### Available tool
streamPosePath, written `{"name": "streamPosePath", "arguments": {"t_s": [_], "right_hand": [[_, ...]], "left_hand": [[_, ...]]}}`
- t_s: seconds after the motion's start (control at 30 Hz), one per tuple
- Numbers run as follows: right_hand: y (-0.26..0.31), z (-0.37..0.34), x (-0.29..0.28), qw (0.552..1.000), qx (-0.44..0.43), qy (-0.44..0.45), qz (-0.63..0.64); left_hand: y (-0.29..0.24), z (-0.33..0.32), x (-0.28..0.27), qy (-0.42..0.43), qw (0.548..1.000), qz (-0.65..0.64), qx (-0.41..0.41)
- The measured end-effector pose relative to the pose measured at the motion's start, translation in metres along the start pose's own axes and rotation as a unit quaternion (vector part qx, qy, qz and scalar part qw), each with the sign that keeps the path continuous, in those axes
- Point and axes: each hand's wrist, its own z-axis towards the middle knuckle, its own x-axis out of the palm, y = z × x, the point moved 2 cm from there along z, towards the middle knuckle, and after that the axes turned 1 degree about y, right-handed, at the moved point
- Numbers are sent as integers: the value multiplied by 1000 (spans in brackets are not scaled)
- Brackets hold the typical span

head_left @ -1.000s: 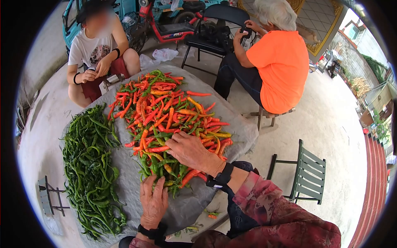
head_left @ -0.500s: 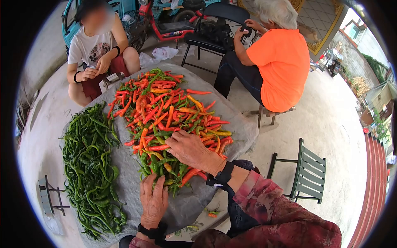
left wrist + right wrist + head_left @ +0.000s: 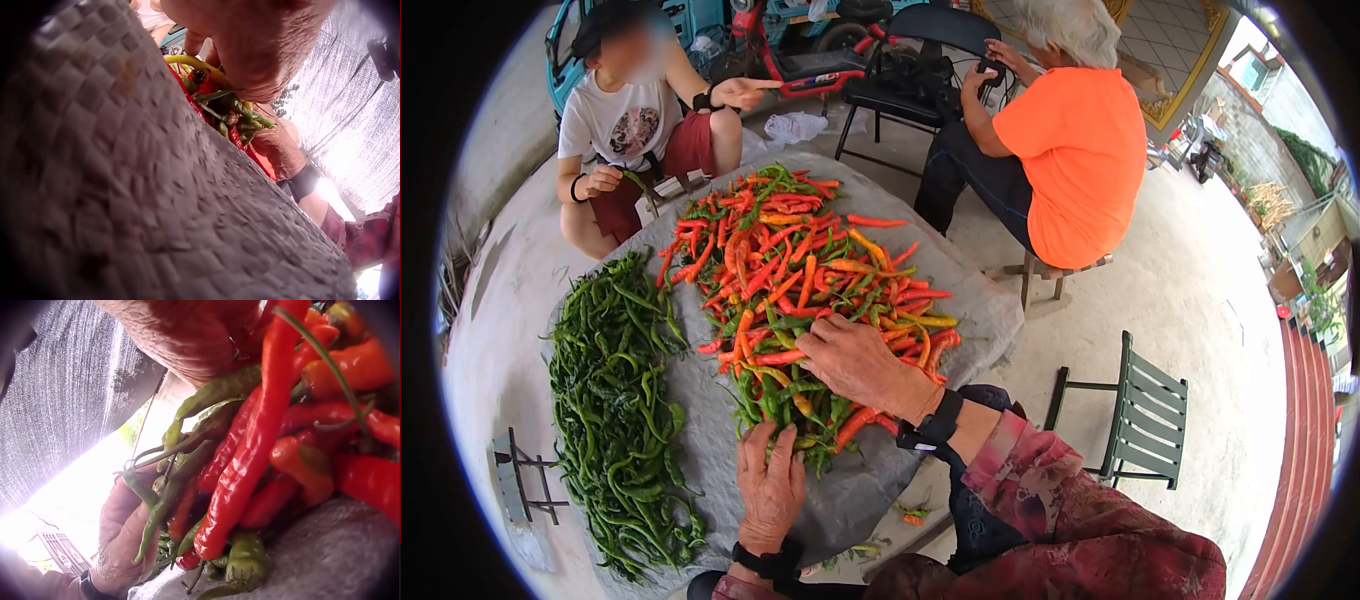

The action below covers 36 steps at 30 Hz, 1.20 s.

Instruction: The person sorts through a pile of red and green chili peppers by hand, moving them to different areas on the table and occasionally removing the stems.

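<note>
A heap of chili peppers (image 3: 800, 270), mostly red with some orange, yellow and green, covers the middle of a grey woven sheet (image 3: 720, 480). My right hand (image 3: 855, 365) rests on the heap's near side, its fingers loosely bent among the peppers and the fingertips partly hidden. At the heap's near edge my left hand (image 3: 770, 485) touches green peppers, fingers extended forward. In the right wrist view a long red chili (image 3: 250, 444) and several green ones lie under the right hand. The left wrist view shows green and red peppers (image 3: 234, 115) close to a hand.
A long pile of green chilies (image 3: 615, 420) lies to the left. Across the sheet sits a person in a white shirt (image 3: 625, 125); another in an orange shirt (image 3: 1070, 160) sits at the back right. A green folding chair (image 3: 1145, 410) stands right, a black chair (image 3: 900, 95) behind.
The person in the white shirt has stretched one arm out to the right and holds a thin green thing in the other hand. My hands have stayed in place on the peppers.
</note>
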Motion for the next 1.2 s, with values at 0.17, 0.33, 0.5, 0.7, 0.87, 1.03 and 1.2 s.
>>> {"name": "streamPosePath", "arguments": {"t_s": [0.17,0.33,0.5,0.7,0.87,1.03,1.2], "right_hand": [[-1,-1,0,1000,-1,-9,18],[0,-1,1,1000,12,7,15],[0,-1,1,1000,9,1,21],[0,-1,1,1000,5,-1,18],[0,-1,0,1000,6,8,15],[0,-1,0,1000,9,10,18],[0,-1,1,1000,9,13,21]], "left_hand": [[0,0,-1,1,1000,1,0],[0,0,0,1,1000,-7,-5],[-1,0,0,5,1000,-4,-7],[0,-1,1,4,1000,3,-2],[-1,-1,0,3,1000,-1,-7],[-1,-1,0,6,1000,-1,-7],[-1,-1,0,8,1000,1,-6]]}}
